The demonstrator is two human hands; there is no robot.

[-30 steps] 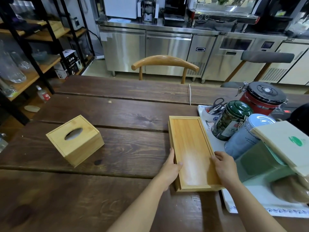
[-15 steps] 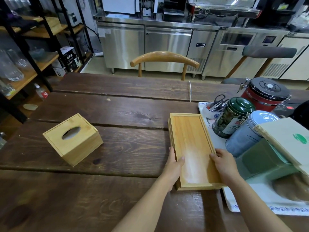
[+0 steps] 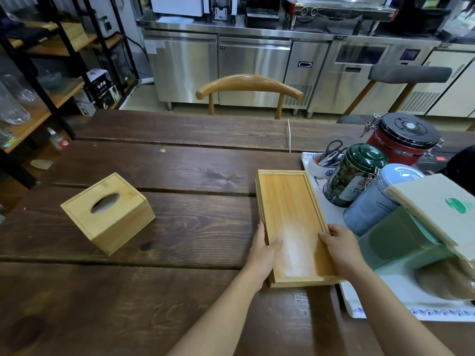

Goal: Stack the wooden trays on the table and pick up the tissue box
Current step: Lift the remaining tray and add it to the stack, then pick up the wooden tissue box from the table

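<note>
A stack of light wooden trays [image 3: 288, 199] lies on the dark plank table [image 3: 159, 165], right of centre, long side running away from me. My left hand [image 3: 264, 249] grips the stack's left rim near the front, thumb inside the top tray. On the right rim, my right hand [image 3: 340, 246] holds it the same way. The wooden tissue box [image 3: 108, 211], a cube with an oval slot on top, stands alone to the left, about a forearm's length from the trays.
A white tray [image 3: 385, 301] at the right carries a green tin [image 3: 352, 173], a blue canister [image 3: 375, 199], a red jar [image 3: 403, 137], scissors, a green box and paper bags [image 3: 437, 209]. A wooden chair [image 3: 249, 84] stands at the far edge. Shelves line the left.
My hands have stayed on the tray stack, shifting it slightly; the top tray sits squarer on the one beneath. The tissue box has not moved.
</note>
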